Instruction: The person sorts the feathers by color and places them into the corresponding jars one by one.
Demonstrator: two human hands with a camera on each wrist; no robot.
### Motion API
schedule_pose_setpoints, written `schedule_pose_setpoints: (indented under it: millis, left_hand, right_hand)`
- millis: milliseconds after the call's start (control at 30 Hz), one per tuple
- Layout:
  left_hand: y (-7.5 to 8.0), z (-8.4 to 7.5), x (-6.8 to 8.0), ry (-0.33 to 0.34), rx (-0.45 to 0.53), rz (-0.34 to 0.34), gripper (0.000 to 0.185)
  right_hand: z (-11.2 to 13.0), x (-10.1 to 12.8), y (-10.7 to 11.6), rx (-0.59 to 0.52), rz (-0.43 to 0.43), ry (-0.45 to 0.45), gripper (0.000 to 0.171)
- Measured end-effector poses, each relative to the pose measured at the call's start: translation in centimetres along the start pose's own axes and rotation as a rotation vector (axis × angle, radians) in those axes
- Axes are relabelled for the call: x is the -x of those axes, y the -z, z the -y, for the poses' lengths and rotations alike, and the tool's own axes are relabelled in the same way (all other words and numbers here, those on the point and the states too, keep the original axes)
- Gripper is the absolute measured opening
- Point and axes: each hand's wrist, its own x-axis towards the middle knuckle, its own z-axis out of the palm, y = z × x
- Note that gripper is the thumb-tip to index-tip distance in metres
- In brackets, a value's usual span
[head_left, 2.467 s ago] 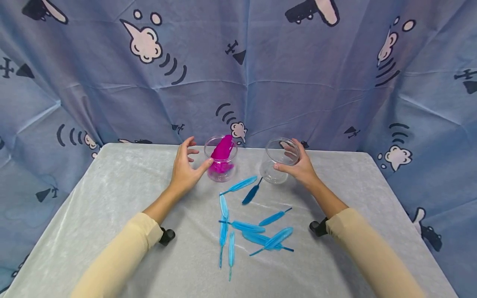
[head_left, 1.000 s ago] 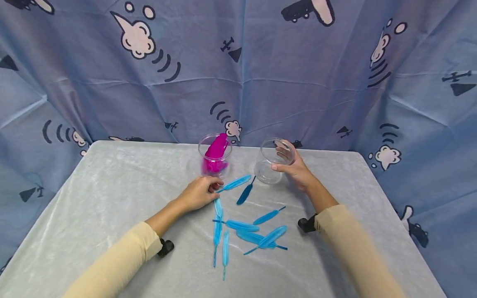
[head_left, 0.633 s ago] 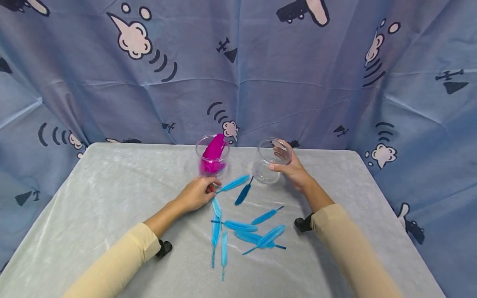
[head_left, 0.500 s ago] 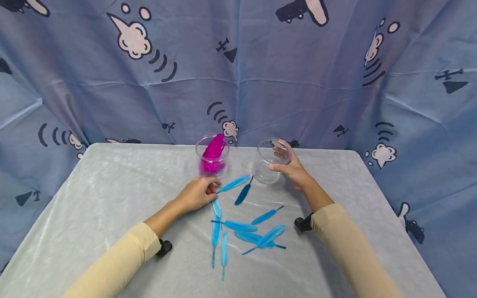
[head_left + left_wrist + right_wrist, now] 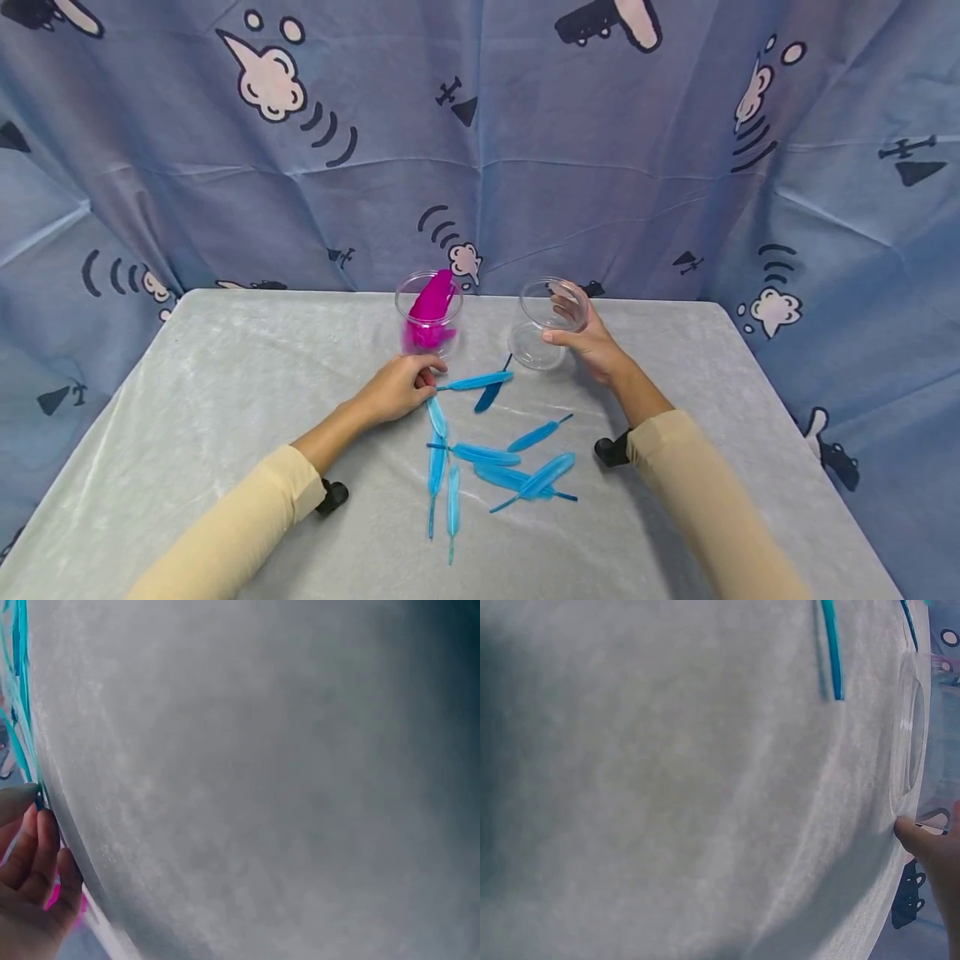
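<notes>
My left hand (image 5: pixel 429 381) rests on the grey table cloth (image 5: pixel 225 400) and pinches the quill end of a light blue feather (image 5: pixel 478 382), which points right toward a clear empty jar (image 5: pixel 536 346). My right hand (image 5: pixel 568 327) grips that jar by its rim and tilts it left. A dark blue feather (image 5: pixel 489 393) lies just under the light one. Left of the empty jar stands a clear jar of pink feathers (image 5: pixel 429 317). In the right wrist view my thumb (image 5: pixel 919 836) touches the empty jar (image 5: pixel 910 735). The left wrist view shows curled fingers (image 5: pixel 34 859).
Several more light blue feathers (image 5: pixel 480 471) lie scattered on the cloth in front of my hands. A blue printed curtain (image 5: pixel 480 150) hangs close behind the table's far edge. One blue feather (image 5: pixel 831 649) lies near the jar in the right wrist view.
My left hand left the pink jar, came down to the light blue feather and pinched its quill. The feather has now swung from slanted to nearly level. The right hand keeps the jar tilted.
</notes>
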Motion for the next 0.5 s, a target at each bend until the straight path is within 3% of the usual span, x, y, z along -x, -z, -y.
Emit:
schedule_pose_setpoints:
  millis: [300,500]
  left_hand:
    - [0.6,-0.1,-0.2,-0.031,0.203,-0.045,0.027]
    - [0.8,-1.2,-0.6,-0.025,0.241,-0.088,0.024]
  right_hand:
    - [0.1,-0.1,-0.1,0.004,-0.001,-0.012,0.093]
    - [0.1,0.0,0.0,0.009,-0.007,-0.013,0.093]
